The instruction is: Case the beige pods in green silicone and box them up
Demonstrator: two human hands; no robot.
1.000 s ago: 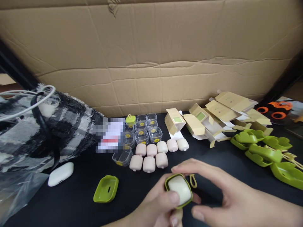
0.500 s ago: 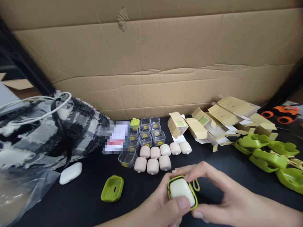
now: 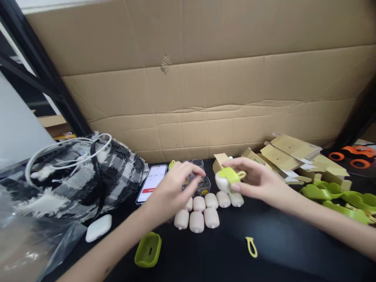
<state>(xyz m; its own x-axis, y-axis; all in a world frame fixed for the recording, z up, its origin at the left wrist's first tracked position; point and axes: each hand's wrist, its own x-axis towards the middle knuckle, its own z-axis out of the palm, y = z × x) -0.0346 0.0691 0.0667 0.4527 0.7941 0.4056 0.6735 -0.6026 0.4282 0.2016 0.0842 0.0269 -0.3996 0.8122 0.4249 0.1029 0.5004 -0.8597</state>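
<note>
My right hand (image 3: 252, 178) grips a small white earbud case (image 3: 223, 182) with a lime-green cover (image 3: 230, 174) over its upper part and a loop at the end. It is raised just above the rows of pale pink and cream rounded cases (image 3: 196, 222). My left hand (image 3: 180, 186) reaches over the small clear plastic boxes (image 3: 205, 186), fingers parted and nothing visible between them. Several boxes are hidden behind it, and touch cannot be told. A loose yellow-green loop strap (image 3: 251, 247) lies on the black table. Left of it rests an olive-green cover half (image 3: 148, 250).
A phone with a timer (image 3: 152, 180) lies behind my left forearm. A white earbud case (image 3: 99, 228), plastic bag (image 3: 58, 246) and plaid cloth (image 3: 117, 168) with cables are left. Opened cartons (image 3: 293, 150), green covers (image 3: 352, 203) and an orange-wheeled toy (image 3: 352, 154) stand right.
My hands have parted from the case in its green cover at the front. The left now reaches over the clear boxes; the right holds a covered case further back. The view has shifted.
</note>
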